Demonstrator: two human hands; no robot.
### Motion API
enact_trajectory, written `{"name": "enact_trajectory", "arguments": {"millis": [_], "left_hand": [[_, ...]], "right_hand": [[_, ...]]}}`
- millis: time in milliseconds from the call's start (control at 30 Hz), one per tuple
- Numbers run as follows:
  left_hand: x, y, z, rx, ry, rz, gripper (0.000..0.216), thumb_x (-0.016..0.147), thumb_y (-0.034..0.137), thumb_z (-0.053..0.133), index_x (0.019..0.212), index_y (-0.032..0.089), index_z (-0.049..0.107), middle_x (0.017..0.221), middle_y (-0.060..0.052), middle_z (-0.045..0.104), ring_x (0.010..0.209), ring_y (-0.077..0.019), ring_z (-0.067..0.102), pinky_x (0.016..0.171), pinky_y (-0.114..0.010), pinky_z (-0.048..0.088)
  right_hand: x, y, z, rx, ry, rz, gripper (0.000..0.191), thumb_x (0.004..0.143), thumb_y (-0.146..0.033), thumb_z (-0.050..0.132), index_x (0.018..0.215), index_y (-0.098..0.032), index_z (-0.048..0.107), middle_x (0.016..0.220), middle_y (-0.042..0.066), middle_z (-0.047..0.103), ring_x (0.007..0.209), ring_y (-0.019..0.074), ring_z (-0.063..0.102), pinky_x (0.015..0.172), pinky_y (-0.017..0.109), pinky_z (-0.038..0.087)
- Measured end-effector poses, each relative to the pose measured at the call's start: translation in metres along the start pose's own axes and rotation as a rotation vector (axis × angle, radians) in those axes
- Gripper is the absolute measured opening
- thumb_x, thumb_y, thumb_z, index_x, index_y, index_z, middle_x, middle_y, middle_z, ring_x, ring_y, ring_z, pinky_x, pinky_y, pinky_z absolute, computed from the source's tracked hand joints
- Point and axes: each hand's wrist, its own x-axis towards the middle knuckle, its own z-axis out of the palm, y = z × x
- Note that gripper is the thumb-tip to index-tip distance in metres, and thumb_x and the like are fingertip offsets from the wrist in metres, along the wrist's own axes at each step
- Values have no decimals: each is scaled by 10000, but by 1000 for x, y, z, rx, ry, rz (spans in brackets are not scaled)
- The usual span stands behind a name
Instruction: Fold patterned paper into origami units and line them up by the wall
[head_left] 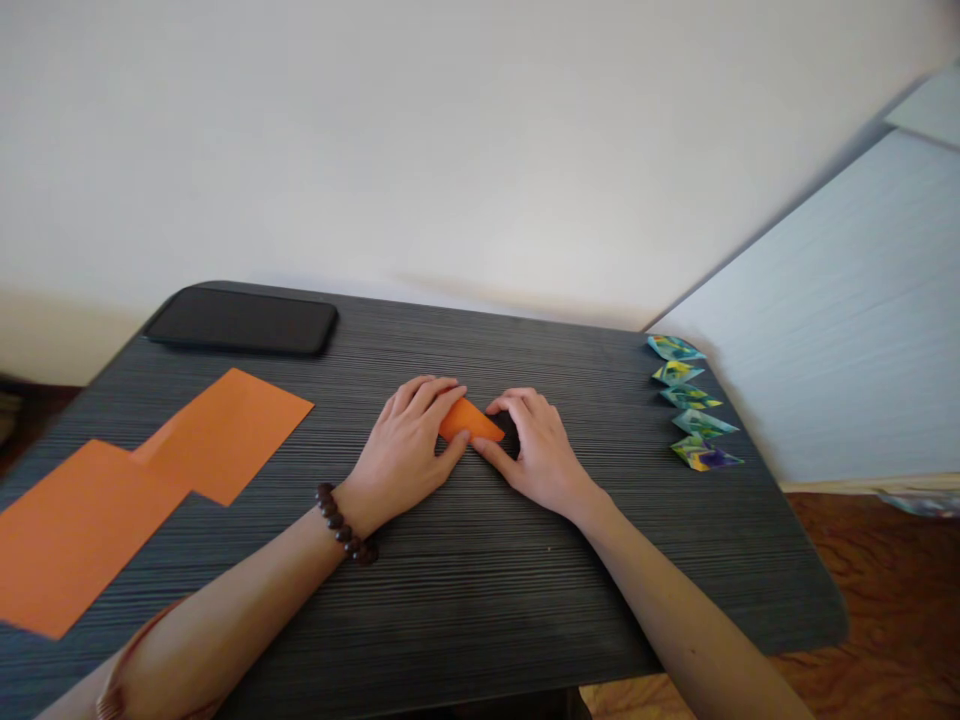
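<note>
A small folded piece of orange paper (468,421) lies in the middle of the dark striped table (465,590). My left hand (405,450), with a bead bracelet on its wrist, presses down on the paper's left part with curved fingers. My right hand (536,450) pinches the paper's right tip between thumb and fingers. Most of the paper is covered by both hands.
Two flat orange sheets (142,480) overlap at the table's left. A black phone (241,321) lies at the far left corner. Several folded multicoloured paper pieces (694,405) sit in a row by the right edge. A pale panel (840,330) rises to the right.
</note>
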Motion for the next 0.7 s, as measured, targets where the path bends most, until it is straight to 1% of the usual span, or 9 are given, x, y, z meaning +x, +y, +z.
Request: {"name": "enact_trajectory", "arguments": {"millis": [67, 200, 367, 500, 700], "left_hand": [[-1, 0, -1, 8, 0, -2, 430, 870, 322, 470, 1274, 175, 476, 1265, -84, 492, 1207, -268, 372, 1046, -452, 326], [-1, -3, -2, 24, -2, 11, 399, 908, 299, 404, 1283, 182, 475, 1245, -90, 495, 1191, -258, 388, 1028, -442, 355], [-2, -7, -2, 62, -18, 51, 471, 899, 330, 428, 1333, 150, 407, 1322, -104, 453, 1271, -272, 315, 1064, -448, 312], [-2, -7, -3, 31, -19, 96, 424, 907, 307, 413, 1309, 174, 428, 1280, -93, 488, 1233, -259, 369, 1050, -457, 317], [-2, -8, -4, -36, -3, 99, 377, 881, 288, 480, 1249, 209, 486, 1178, -91, 513, 1135, -262, 427, 981, -467, 373]], "right_hand": [[0, -1, 2, -25, 27, 6, 364, 810, -443, 574, 1090, -215, 528, 1093, 94, 525, 1021, 250, 499, 865, 427, 412], [0, 1, 3, -7, 39, -10, 301, 851, -358, 544, 1126, -237, 552, 1121, 78, 525, 1045, 223, 502, 892, 402, 415], [-1, 3, 2, 25, 33, -33, 278, 861, -292, 541, 1135, -251, 565, 1141, 61, 541, 1051, 216, 502, 907, 408, 413], [-1, 3, 2, 86, 56, -56, 276, 847, -262, 566, 1122, -244, 562, 1130, 57, 561, 1050, 212, 506, 912, 406, 414], [0, 3, 1, 136, 81, -51, 253, 848, -275, 571, 1101, -257, 576, 1054, 52, 579, 996, 202, 531, 882, 392, 428]]}}
